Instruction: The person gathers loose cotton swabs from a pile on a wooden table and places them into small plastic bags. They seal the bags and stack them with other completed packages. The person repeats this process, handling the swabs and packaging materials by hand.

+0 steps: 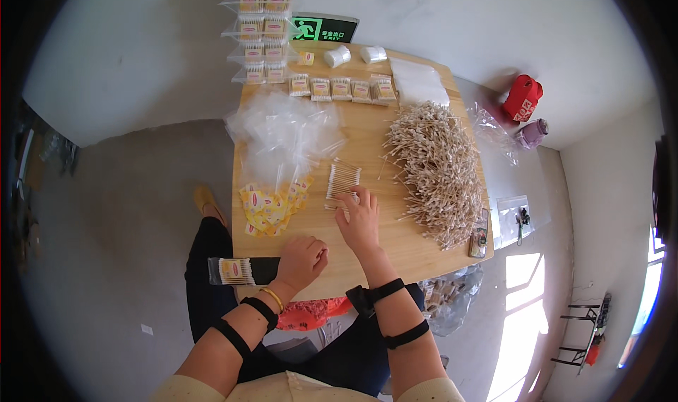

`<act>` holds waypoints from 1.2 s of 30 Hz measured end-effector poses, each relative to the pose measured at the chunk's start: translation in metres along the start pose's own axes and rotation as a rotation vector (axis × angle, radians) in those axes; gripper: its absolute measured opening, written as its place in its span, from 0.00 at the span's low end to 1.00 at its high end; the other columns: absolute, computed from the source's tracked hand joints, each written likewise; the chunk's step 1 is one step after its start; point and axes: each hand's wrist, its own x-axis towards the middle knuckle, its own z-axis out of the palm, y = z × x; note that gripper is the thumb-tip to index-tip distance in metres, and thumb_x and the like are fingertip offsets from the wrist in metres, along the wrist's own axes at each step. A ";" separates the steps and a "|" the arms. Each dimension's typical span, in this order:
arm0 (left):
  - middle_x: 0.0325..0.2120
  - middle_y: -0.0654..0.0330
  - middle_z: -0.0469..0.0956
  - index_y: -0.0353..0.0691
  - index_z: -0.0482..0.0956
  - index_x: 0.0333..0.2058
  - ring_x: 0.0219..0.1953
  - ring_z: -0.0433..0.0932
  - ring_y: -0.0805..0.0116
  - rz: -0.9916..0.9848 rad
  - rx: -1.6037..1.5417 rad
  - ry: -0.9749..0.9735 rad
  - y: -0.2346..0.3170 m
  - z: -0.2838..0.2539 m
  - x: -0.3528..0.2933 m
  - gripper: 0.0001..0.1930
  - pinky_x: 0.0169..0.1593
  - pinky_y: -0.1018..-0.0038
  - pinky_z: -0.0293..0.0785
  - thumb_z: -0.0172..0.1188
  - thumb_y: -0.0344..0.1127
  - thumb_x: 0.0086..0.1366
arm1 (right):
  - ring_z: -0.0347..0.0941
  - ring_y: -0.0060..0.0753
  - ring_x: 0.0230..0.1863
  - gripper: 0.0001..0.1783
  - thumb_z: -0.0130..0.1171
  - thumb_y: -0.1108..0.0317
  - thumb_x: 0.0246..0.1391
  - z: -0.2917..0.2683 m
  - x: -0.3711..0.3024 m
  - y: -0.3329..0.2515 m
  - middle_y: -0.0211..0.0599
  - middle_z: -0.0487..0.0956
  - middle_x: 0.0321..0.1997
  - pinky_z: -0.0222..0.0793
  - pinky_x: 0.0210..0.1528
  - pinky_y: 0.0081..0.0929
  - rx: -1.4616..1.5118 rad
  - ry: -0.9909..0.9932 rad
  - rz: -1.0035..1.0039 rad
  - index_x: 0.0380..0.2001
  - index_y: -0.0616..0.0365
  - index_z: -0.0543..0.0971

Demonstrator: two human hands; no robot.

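A short row of cotton swabs (343, 179) lies side by side on the wooden table (367, 261). My right hand (361, 222) reaches over the near end of this row, thumb and fingers apart, fingertips touching the swabs. My left hand (302, 261) rests curled by the near table edge; whatever its fingers hold, if anything, is hidden. Left of it, a filled pack of swabs (235, 271) with a yellow card lies at the edge, beside a flat black thing (265, 270). Yellow cards (272, 208) are scattered beneath a heap of clear plastic bags (282, 130).
A big pile of loose swabs (438, 172) covers the table's right side. Filled packs (341, 89) line the back, with more stacked (263, 31) at far left. White rolls (337, 56) and a sheaf of clear bags (418, 83) lie behind. A phone-like object (479, 239) sits at the right edge.
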 end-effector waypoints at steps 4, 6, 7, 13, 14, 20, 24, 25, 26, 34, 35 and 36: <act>0.25 0.62 0.75 0.44 0.76 0.30 0.29 0.76 0.57 -0.006 -0.016 0.001 0.000 0.001 0.001 0.04 0.38 0.62 0.70 0.64 0.32 0.59 | 0.67 0.50 0.58 0.16 0.64 0.68 0.52 0.002 0.000 0.002 0.38 0.72 0.58 0.64 0.60 0.48 -0.019 0.020 -0.015 0.47 0.45 0.83; 0.25 0.62 0.75 0.44 0.76 0.30 0.29 0.76 0.57 -0.005 -0.023 0.003 0.000 0.001 0.002 0.04 0.38 0.62 0.70 0.64 0.32 0.59 | 0.68 0.50 0.57 0.16 0.64 0.68 0.52 0.002 0.001 0.004 0.38 0.73 0.57 0.65 0.58 0.48 -0.027 0.044 -0.030 0.46 0.44 0.83; 0.25 0.62 0.75 0.44 0.76 0.30 0.29 0.76 0.58 -0.004 -0.021 0.001 0.000 0.001 0.002 0.04 0.38 0.62 0.70 0.64 0.32 0.59 | 0.68 0.50 0.58 0.16 0.64 0.68 0.52 0.002 0.001 0.004 0.37 0.73 0.57 0.65 0.58 0.48 -0.027 0.034 -0.025 0.46 0.44 0.83; 0.24 0.62 0.74 0.44 0.76 0.30 0.29 0.76 0.57 -0.004 -0.011 0.003 0.000 0.001 0.002 0.04 0.39 0.62 0.70 0.63 0.32 0.60 | 0.68 0.49 0.58 0.16 0.65 0.68 0.53 0.003 0.002 0.006 0.36 0.73 0.56 0.64 0.58 0.48 -0.032 0.016 -0.022 0.46 0.44 0.83; 0.24 0.62 0.74 0.44 0.76 0.30 0.29 0.76 0.57 -0.004 -0.010 0.007 0.001 0.001 0.002 0.04 0.39 0.62 0.70 0.63 0.32 0.60 | 0.68 0.49 0.58 0.16 0.65 0.68 0.52 0.003 0.002 0.006 0.36 0.73 0.56 0.64 0.58 0.47 -0.032 0.014 -0.024 0.46 0.44 0.83; 0.23 0.62 0.74 0.44 0.76 0.29 0.28 0.75 0.56 0.003 -0.017 0.028 0.001 0.001 0.002 0.05 0.37 0.61 0.69 0.65 0.30 0.58 | 0.68 0.47 0.56 0.13 0.64 0.68 0.51 0.002 0.009 0.005 0.35 0.74 0.54 0.65 0.57 0.47 -0.062 0.047 -0.022 0.42 0.43 0.83; 0.23 0.62 0.74 0.44 0.76 0.29 0.28 0.75 0.56 -0.009 -0.023 0.013 0.002 0.001 0.002 0.05 0.37 0.61 0.70 0.65 0.30 0.58 | 0.68 0.47 0.56 0.13 0.64 0.68 0.51 0.005 0.011 0.009 0.34 0.74 0.54 0.65 0.56 0.47 -0.069 0.061 -0.034 0.42 0.43 0.83; 0.23 0.62 0.74 0.44 0.76 0.29 0.28 0.75 0.57 -0.006 -0.022 0.017 0.002 0.001 0.002 0.05 0.37 0.61 0.70 0.65 0.30 0.58 | 0.68 0.47 0.56 0.13 0.64 0.68 0.51 0.005 0.012 0.009 0.34 0.74 0.54 0.65 0.56 0.47 -0.069 0.059 -0.032 0.42 0.43 0.83; 0.23 0.62 0.74 0.44 0.76 0.29 0.28 0.75 0.57 -0.004 -0.020 0.021 0.002 0.002 0.002 0.05 0.37 0.61 0.70 0.65 0.30 0.58 | 0.68 0.47 0.55 0.13 0.64 0.68 0.51 0.005 0.012 0.010 0.34 0.75 0.53 0.65 0.56 0.46 -0.070 0.057 -0.030 0.42 0.44 0.83; 0.24 0.63 0.75 0.44 0.76 0.29 0.28 0.75 0.58 0.008 -0.016 0.014 0.001 0.001 0.002 0.05 0.37 0.62 0.70 0.65 0.30 0.58 | 0.69 0.47 0.54 0.12 0.63 0.69 0.50 0.001 0.016 0.007 0.35 0.75 0.51 0.65 0.54 0.46 -0.044 0.054 -0.030 0.40 0.45 0.83; 0.24 0.63 0.74 0.44 0.76 0.29 0.28 0.75 0.58 0.008 -0.012 0.012 0.000 0.000 0.002 0.05 0.37 0.62 0.69 0.65 0.30 0.58 | 0.69 0.47 0.54 0.12 0.63 0.69 0.50 0.000 0.018 0.007 0.35 0.75 0.51 0.65 0.54 0.46 -0.048 0.060 -0.026 0.40 0.45 0.83; 0.24 0.63 0.74 0.44 0.76 0.29 0.28 0.75 0.58 0.009 -0.008 0.009 0.000 0.000 0.002 0.05 0.37 0.62 0.69 0.65 0.30 0.58 | 0.69 0.47 0.54 0.12 0.63 0.70 0.50 0.000 0.019 0.007 0.35 0.75 0.51 0.65 0.54 0.46 -0.051 0.067 -0.022 0.40 0.45 0.83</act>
